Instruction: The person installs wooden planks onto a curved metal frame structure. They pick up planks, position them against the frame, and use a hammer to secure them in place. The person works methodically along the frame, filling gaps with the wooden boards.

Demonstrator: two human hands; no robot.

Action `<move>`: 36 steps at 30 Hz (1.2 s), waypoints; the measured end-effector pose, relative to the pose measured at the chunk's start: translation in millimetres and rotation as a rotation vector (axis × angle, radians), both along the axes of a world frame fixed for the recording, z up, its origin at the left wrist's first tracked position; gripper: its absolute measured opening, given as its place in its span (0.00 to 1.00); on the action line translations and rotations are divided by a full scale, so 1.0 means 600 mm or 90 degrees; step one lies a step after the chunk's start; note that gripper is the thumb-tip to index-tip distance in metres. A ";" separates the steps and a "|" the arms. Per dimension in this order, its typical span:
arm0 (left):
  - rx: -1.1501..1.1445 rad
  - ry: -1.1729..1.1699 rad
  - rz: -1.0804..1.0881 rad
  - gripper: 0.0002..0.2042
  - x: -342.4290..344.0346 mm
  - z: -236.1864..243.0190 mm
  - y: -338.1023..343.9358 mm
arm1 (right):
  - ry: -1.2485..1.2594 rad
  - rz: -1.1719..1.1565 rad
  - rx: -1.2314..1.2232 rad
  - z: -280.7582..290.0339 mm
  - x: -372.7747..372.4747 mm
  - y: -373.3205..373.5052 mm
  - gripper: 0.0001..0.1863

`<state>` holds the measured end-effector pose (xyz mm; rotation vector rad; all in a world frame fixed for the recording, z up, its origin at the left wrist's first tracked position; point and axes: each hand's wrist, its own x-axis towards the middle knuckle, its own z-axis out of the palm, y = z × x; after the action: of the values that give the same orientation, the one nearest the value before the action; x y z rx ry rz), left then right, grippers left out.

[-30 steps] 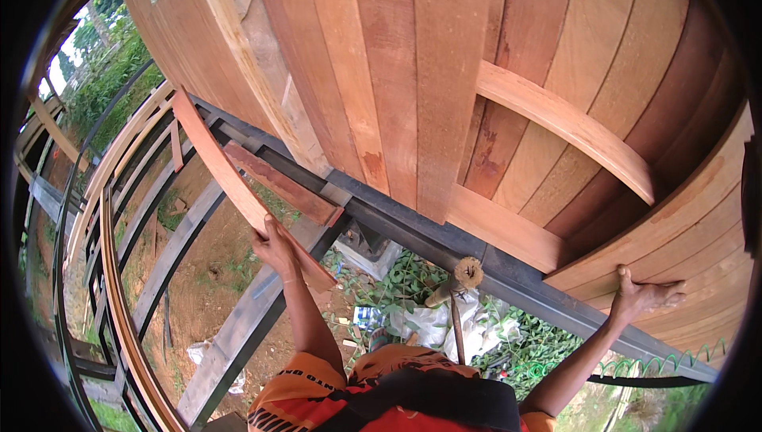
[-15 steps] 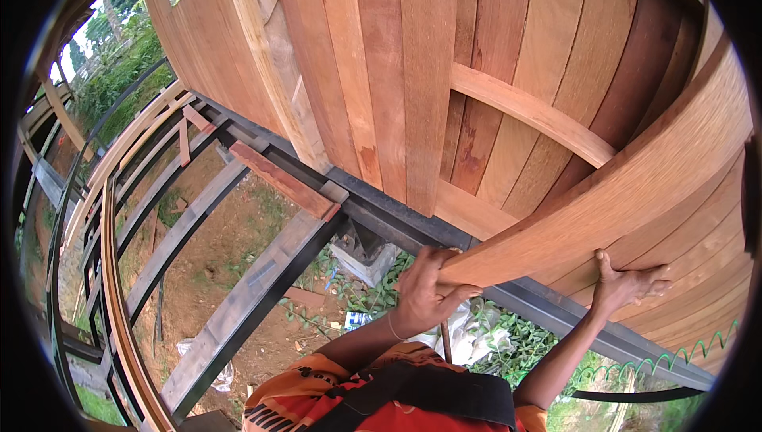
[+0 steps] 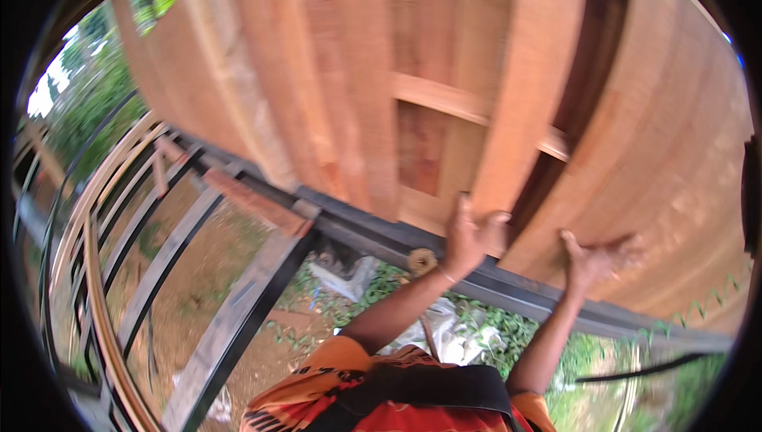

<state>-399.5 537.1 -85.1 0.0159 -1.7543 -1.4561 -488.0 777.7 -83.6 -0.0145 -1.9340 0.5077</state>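
Observation:
A loose reddish-brown wooden plank stands nearly upright against the curved wooden wall, with gaps on both sides of it. My left hand grips its lower end, the thumb across the front face and the fingers along the left edge. To the right, my right hand lies open against the boarded section, thumb and fingers spread. Behind the plank, a horizontal wooden rail crosses the opening. Motion blur softens the boards and the fingertips.
A dark beam runs along the wall's foot. On the left, curved frame ribs span bare soil, with a short timber lying across them. White sheeting and leafy plants lie below my arms. A green coiled cord hangs at right.
The plank has swung from a slant on the right to nearly upright against the wall, my left hand moving right with its lower end. The view has shifted; my right hand stays spread.

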 end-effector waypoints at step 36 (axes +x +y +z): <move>0.098 -0.014 -0.390 0.14 -0.061 0.053 -0.022 | -0.122 0.075 -0.178 0.041 0.053 -0.054 0.93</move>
<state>-436.1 524.2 -53.2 -0.4633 -1.7397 -2.0251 -456.1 745.6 -59.0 -0.1340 -2.0434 0.8794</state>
